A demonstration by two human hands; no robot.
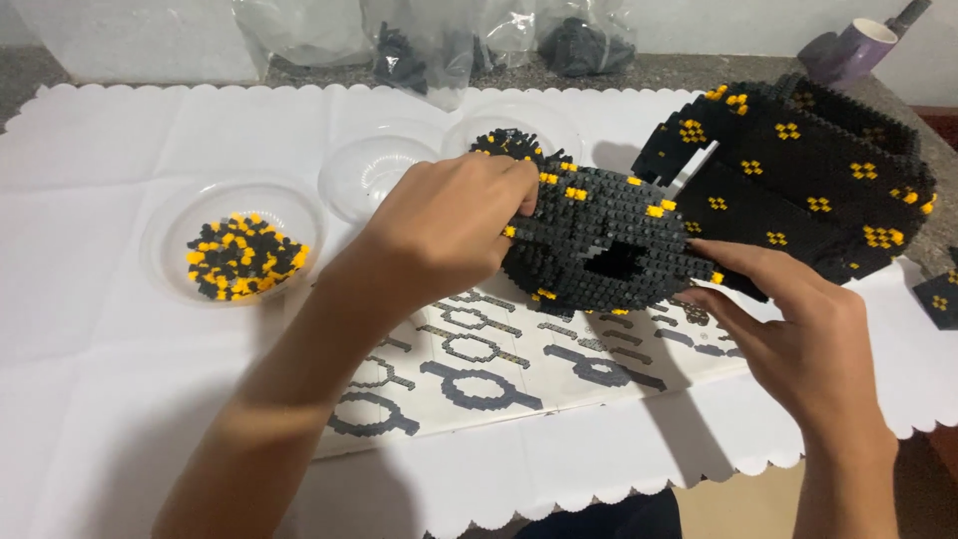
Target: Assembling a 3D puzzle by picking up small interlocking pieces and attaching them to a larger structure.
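Observation:
A round black brick-built piece [609, 235] with yellow studs and a dark gap in its middle is lifted above an instruction sheet [519, 369]. My left hand [444, 225] grips its left edge, fingers curled over the top. On the opposite side, my right hand [798, 324] holds its right edge with thumb and fingers. Beyond it to the right lies a larger black and yellow brick model [808, 175] on the white paper cover [120, 399].
A clear bowl [170, 225] at the left holds loose black and yellow bricks [244, 257]. Two more clear bowls [369, 175] sit behind my left hand. Plastic bags [439, 45] line the back edge. A purple cup [858, 45] stands at the far right.

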